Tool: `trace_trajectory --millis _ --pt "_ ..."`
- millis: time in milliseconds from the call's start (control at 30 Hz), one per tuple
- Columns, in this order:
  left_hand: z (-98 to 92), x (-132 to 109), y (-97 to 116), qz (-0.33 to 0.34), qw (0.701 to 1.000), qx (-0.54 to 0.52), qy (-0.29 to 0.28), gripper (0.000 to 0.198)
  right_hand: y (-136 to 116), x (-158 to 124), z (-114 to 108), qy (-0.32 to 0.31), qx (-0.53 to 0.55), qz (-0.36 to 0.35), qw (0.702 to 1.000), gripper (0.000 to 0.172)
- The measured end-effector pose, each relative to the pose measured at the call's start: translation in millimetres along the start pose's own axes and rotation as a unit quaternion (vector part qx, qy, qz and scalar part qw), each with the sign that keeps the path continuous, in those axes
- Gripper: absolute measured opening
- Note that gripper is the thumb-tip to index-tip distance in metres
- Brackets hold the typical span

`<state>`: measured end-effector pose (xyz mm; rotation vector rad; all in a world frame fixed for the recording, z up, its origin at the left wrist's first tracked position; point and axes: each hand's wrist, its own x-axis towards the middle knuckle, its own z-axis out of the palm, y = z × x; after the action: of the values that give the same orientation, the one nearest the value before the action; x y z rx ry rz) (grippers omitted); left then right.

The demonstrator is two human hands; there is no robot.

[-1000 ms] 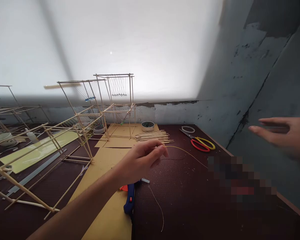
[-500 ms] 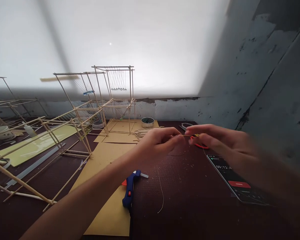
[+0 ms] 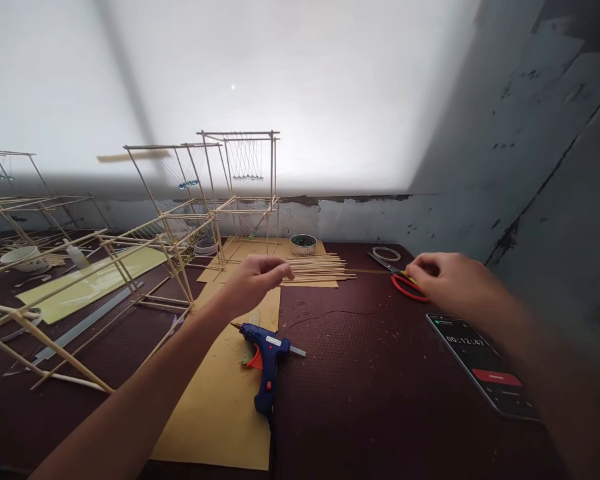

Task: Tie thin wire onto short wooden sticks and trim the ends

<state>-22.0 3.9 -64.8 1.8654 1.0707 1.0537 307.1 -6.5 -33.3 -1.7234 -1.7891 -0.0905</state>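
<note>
My left hand (image 3: 263, 283) is held over the kraft sheet, thumb and fingertips pinched together. My right hand (image 3: 447, 277) is well apart to the right, also in a pinch, beside red-and-yellow-handled scissors (image 3: 410, 288) on the table. A fine pale thread (image 3: 373, 271) runs nearly level between the two hands; its stretch near my left fingers is hard to make out against the bamboo sticks (image 3: 325, 267) behind. Below my left hand lies a blue hot glue gun (image 3: 269, 360) with a glue stick in its rear.
Bamboo frames (image 3: 237, 133) with hanging beads stand left and behind. A bead tin (image 3: 303, 244) is at the back, a coil (image 3: 386, 254) behind the scissors. A phone (image 3: 480, 363) with a running timer lies right. A dark thread (image 3: 330, 313) lies on the table.
My hands have drawn apart, left hand to the left and right hand to the right, with the thread now spanning between them. The loose end that hung near the glue gun no longer shows.
</note>
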Motion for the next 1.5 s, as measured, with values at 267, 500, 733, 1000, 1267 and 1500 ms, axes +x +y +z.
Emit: trace_trajectory --millis 267,500,733,1000,1267,1500 --pt "46.2 1.3 19.9 0.08 0.987 0.102 -0.092 0.033 -79.9 -43.1 43.7 -0.156 0.191 -0.153 0.957 0.035" --pt "32.3 5.4 4.2 0.05 0.973 0.217 -0.053 0.029 -57.3 -39.4 58.9 -0.13 0.125 -0.048 0.982 0.032" --pt "33.4 -0.5 -4.0 0.045 0.979 0.18 -0.09 0.031 -41.2 -45.0 64.3 -0.189 0.183 -0.046 0.964 0.033" --pt "50.0 -9.0 -5.2 0.048 0.971 0.196 -0.128 0.034 -59.4 -59.3 75.6 -0.209 0.271 -0.098 0.935 0.026" --pt "44.9 -9.3 -15.8 -0.001 0.919 0.382 -0.102 0.026 -47.9 -56.7 88.0 -0.109 0.144 -0.068 0.981 0.02" --pt "41.3 -7.4 -20.7 -0.047 0.869 0.468 -0.152 0.02 -44.7 -56.8 93.5 -0.115 0.12 -0.072 0.984 0.017"
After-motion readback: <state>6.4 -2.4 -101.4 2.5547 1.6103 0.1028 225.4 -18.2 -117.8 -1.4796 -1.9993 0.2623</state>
